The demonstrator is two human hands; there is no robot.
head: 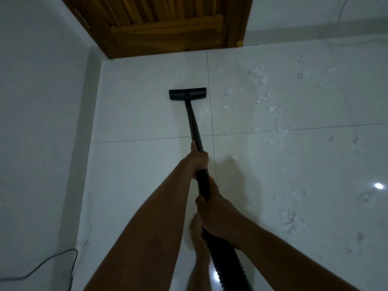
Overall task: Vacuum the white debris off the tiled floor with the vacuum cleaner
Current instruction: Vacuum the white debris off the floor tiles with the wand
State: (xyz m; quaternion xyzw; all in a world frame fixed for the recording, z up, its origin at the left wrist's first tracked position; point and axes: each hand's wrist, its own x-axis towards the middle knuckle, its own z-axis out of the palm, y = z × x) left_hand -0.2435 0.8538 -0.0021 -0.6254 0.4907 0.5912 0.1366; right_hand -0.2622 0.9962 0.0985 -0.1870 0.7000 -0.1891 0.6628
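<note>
1. I'm gripping the wand point(192, 122) with both hands. My left hand point(198, 160) is wrapped right round the tube, further out toward the head. My right hand point(213, 208) is curled tight round the thicker bit where the ribbed hose point(224, 263) joins. Neither hand is holding anything else.
2. The floor head point(187, 94) is sitting flat on the tiled floor point(136, 185), out in front of me. It's near the wooden door point(168, 32) and just left of a grout line.
3. Direction-wise, the wand's long axis is running from my hands away toward the door, leaning a touch left as it goes. The head's wide bar is lying across that, roughly parallel to the door's bottom edge.
4. Thing is, the white debris point(260, 74) is all lying to the right of the head. There are clumps scattered over the neighbouring tiles, and some closer to me on the right too. The tile under the head is looking clean.
5. So I'm thinking the move is swinging the head right, over the grout line. Then slow overlapping strokes, with the head staying flat so it's sucking the fluff up instead of shoving it around.
6. I'm also minding my bare foot point(197, 234) right under the hose, and the cable point(42, 267) lying off at my lower left.
</note>
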